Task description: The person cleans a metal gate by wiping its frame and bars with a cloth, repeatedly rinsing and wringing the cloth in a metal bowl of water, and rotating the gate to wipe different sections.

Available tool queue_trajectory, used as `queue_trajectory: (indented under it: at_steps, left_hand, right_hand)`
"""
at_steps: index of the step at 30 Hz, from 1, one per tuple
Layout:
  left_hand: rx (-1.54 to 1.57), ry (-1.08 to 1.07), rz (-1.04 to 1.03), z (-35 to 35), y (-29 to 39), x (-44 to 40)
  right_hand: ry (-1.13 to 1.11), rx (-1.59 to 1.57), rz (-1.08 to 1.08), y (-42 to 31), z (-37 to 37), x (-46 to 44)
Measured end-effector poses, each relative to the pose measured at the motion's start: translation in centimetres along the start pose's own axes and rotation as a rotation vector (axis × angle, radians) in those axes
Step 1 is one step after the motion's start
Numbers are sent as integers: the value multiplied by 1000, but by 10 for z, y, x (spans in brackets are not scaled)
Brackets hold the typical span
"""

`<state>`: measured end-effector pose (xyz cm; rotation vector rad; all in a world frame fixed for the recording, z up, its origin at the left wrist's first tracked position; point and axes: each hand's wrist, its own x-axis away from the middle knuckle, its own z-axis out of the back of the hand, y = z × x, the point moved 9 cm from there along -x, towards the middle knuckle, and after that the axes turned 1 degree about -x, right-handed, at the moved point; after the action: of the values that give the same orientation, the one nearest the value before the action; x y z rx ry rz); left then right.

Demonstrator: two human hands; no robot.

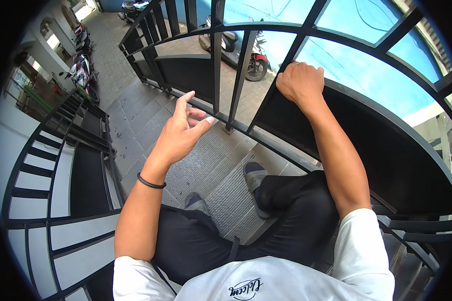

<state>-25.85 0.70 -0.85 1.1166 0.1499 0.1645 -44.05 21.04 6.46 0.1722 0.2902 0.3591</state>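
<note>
My left hand [184,128] is held out in front of me over the grey steps [173,170]. It holds nothing; its index finger is extended, the thumb stands apart and the other fingers bend loosely. A dark band circles that wrist. To the right, my right hand [302,83] is closed at the black metal railing [286,65], where an upright bar meets the top of a solid dark panel [361,135]. Its fingers curl over the metal, and their tips are hidden. My feet, in grey sandals [256,183], are on the ribbed steps below.
A second black railing [50,150] curves along the left side. The stairs descend to a paved lane [105,45]. Motorbikes [83,75] stand along the left wall, and a scooter [236,47] is beyond the right railing by a blue wall [336,55].
</note>
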Motion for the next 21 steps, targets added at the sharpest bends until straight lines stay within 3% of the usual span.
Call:
queue_trajectory:
  at_steps: [2, 4, 5, 6, 8, 12, 15, 18, 20, 21]
  left_hand:
    - [-37, 2, 5, 3, -1, 2]
    - [-28, 14, 0, 7, -1, 2]
    - [-29, 11, 1, 7, -2, 2]
    - [-24, 8, 3, 6, -4, 1]
    - [-35, 34, 11, 10, -7, -4]
    - [-71, 52, -7, 11, -4, -4]
    - [-61, 59, -20, 14, -5, 1]
    - [-67, 81, -42, 22, -3, 6]
    - [-59, 76, -28, 24, -7, 5]
    - [-60, 98, -49, 27, -7, 3]
  right_hand:
    - [-27, 47, 92, -9, -2, 5]
    - [234, 233, 203, -31, 10, 26]
    - [481, 330, 236, -39, 10, 35]
    - [476, 334, 238, -40, 16, 33]
    - [66, 64, 163, -32, 9, 14]
    - [-81, -16, 63, -17, 7, 3]
    - [-89, -89, -1, 8, -6, -3]
    - [-99, -77, 75, 2, -15, 4]
    - [304, 19, 240, -14, 3, 22]
    - [237, 14, 228, -15, 1, 19]
